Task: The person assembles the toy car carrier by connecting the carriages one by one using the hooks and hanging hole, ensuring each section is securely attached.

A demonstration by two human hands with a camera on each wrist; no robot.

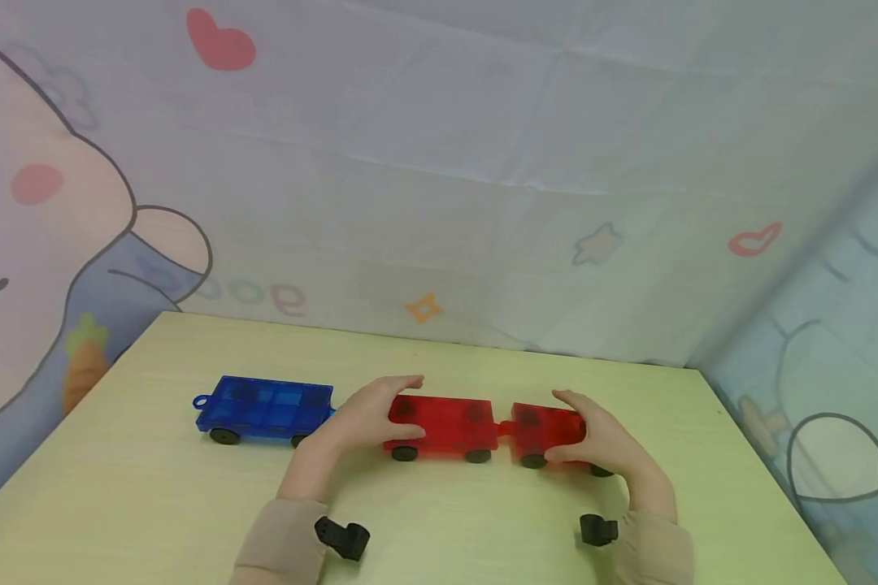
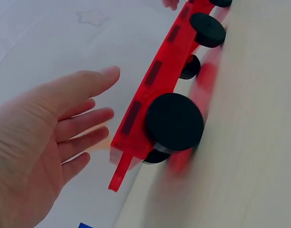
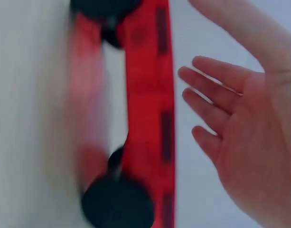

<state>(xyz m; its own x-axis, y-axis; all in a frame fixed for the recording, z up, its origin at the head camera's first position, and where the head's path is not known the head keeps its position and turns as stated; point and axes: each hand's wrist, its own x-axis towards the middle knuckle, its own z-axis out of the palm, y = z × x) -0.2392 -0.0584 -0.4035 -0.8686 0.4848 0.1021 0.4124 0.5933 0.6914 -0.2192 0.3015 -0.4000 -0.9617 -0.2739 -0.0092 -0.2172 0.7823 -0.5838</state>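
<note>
Two red see-through toy train cars with black wheels stand on the table, joined by a red link: a left red car [image 1: 454, 426] and a right red car [image 1: 530, 426]. My left hand [image 1: 366, 422] is at the left car's outer end, thumb and fingers spread on either side. In the left wrist view its relaxed fingers [image 2: 83, 128] show beside the car, near a red coupling tab [image 2: 119, 175]. My right hand [image 1: 603, 439] spans the right car's outer end the same way. In the right wrist view its fingers [image 3: 211, 99] are extended beside the red side.
A blue see-through train car [image 1: 274, 410] with a ring at its left end stands left of my left hand. The pale table [image 1: 483, 528] ends at a printed cloth backdrop [image 1: 446, 203]. Black cameras [image 1: 344, 538] sit at both wrists.
</note>
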